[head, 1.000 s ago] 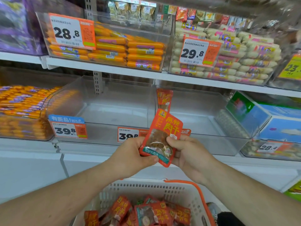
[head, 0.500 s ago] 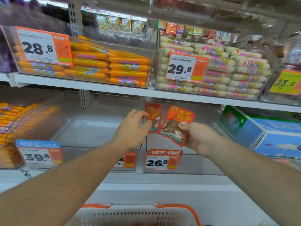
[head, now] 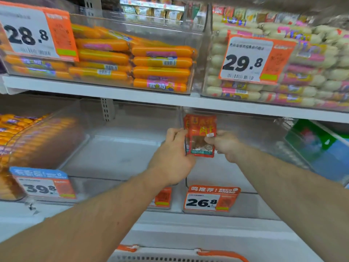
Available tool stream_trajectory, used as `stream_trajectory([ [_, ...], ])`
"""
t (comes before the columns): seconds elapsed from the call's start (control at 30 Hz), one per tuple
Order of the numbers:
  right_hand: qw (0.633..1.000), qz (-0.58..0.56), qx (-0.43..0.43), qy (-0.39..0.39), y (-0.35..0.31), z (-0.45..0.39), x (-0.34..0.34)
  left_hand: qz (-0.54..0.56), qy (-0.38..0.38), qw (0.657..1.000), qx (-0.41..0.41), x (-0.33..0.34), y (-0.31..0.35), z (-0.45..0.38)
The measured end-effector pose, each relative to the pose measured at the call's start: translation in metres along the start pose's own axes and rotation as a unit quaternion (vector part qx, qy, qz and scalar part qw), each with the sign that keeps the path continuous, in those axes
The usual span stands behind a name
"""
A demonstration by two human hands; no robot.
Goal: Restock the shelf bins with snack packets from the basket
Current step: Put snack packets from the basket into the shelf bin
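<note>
A red snack packet [head: 200,136] with a clear window stands upright inside the clear shelf bin [head: 245,203] tagged 26.8, on the middle shelf. My left hand [head: 172,157] grips its left edge. My right hand [head: 223,143] pinches its right edge. A second red packet seems to stand right behind it against the bin's left wall; I cannot tell them apart clearly. The white basket [head: 170,257] with orange handles shows only its rim at the bottom edge.
Left of it stands a clear bin [head: 113,178] tagged 39.8 with nothing visible in it. Orange sausages [head: 15,133] fill the far-left bin. The upper shelf [head: 151,97] holds bins of orange and white sausages. A blue-green box [head: 321,154] sits at right.
Both hands have come together on the packet inside the 26.8 bin and set it upright. A second ago they held it in front of the shelf. The view has tilted up.
</note>
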State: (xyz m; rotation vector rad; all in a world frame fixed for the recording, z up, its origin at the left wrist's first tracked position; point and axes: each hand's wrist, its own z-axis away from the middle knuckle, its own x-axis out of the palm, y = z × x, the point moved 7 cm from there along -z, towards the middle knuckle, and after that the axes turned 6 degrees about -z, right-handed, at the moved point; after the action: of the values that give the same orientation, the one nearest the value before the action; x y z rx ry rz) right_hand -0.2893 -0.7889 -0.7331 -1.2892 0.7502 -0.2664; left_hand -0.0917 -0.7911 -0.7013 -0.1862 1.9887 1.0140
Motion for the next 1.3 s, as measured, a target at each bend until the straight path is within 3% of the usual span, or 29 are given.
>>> stream_trajectory([
  [0.53,0.997,0.080,0.007,-0.001,0.026,-0.041,0.037,-0.010,0.016,1.000,0.003,0.003,-0.008,-0.005],
  [0.73,0.992,0.117,0.036,-0.042,0.029,-0.031,0.042,-0.012,0.012,1.000,0.003,0.004,-0.009,-0.004],
  [0.93,0.993,0.082,0.026,-0.085,0.021,-0.034,0.045,-0.005,0.012,1.000,0.005,0.003,-0.007,-0.004],
  [1.3,0.997,0.072,-0.019,0.009,0.022,-0.029,0.045,-0.009,0.024,1.000,0.010,0.001,-0.006,-0.003],
])
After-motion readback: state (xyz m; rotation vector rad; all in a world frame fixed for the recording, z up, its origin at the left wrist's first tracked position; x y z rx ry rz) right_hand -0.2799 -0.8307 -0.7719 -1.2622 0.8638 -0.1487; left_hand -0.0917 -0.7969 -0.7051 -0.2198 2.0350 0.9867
